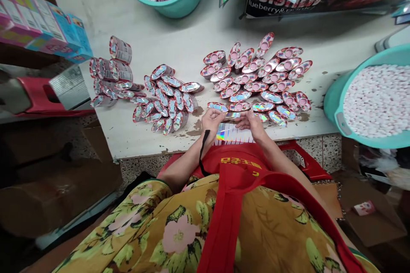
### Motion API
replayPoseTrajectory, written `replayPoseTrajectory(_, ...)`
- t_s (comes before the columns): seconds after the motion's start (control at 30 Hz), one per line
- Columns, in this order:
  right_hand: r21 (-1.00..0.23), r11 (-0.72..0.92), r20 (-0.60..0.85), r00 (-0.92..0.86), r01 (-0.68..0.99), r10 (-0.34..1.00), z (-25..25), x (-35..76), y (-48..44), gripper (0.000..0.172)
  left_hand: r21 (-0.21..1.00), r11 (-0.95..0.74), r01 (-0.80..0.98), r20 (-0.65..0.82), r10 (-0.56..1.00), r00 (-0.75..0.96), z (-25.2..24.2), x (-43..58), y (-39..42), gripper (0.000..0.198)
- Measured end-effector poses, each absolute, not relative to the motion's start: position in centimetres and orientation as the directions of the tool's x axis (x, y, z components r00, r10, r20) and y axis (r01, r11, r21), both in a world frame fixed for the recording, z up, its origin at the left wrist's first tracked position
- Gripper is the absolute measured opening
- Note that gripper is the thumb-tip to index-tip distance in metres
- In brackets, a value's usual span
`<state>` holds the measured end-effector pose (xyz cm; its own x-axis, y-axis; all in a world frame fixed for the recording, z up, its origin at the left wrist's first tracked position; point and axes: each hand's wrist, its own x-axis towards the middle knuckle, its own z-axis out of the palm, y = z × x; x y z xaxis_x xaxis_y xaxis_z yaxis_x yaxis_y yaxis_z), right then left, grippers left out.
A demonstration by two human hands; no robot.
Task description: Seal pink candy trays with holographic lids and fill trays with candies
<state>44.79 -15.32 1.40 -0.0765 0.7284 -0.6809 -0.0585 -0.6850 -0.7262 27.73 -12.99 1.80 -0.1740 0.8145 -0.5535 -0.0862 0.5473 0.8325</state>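
My left hand (212, 120) pinches one end of a small shiny rainbow strip (232, 115) at the table's front edge. At the strip's other end, my right hand (251, 123) has its thumb and fingers closed on it. Just below my hands lies a holographic sheet cut into narrow strips (235, 134). Beyond my fingers stand several small printed containers with pink recessed tops (245, 78). Nearer ones, such as a container with a shiny top (271, 96), carry rainbow film. More shiny-topped containers (165, 88) are grouped on the left.
A teal basin of pink and silver caps (179, 10) stands at the back. Another teal basin (339, 111), full of small white-pink pieces, is on the right. A cardboard box (320, 2) and colourful cartons (41, 21) flank the white table (128, 147).
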Motion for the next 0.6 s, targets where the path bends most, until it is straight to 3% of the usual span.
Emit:
replayPoseTrajectory(0.2,-0.790,-0.611,-0.611,0.009,0.051,0.792,0.6,45.9,-14.8,0.048,0.827,0.555,-0.091,-0.562,0.814,-0.146,0.8,29.1,-12.9,0.023)
replayPoseTrajectory(0.33,-0.792,-0.485,-0.446,0.190,0.370,0.875,-0.7,47.2,-14.0,0.022,0.852,0.499,0.159,-0.454,0.855,-0.252,-0.3,29.5,-12.0,0.014)
replayPoseTrajectory(0.4,-0.732,-0.453,-0.386,0.238,0.508,0.891,-1.2,48.1,-13.3,0.019,0.830,0.481,0.283,-0.391,0.863,-0.320,-0.6,29.5,-11.5,0.014)
replayPoseTrajectory(0.47,-0.714,-0.431,-0.372,0.223,0.552,0.901,-1.4,48.9,-12.8,0.021,0.823,0.484,0.296,-0.392,0.862,-0.321,-0.2,29.4,-11.2,0.012)
replayPoseTrajectory(0.6,-0.825,-0.370,-0.338,0.153,0.427,0.929,-0.1,49.1,-12.5,0.037,0.892,0.381,0.244,-0.327,0.915,-0.236,2.8,28.6,-11.3,0.008)
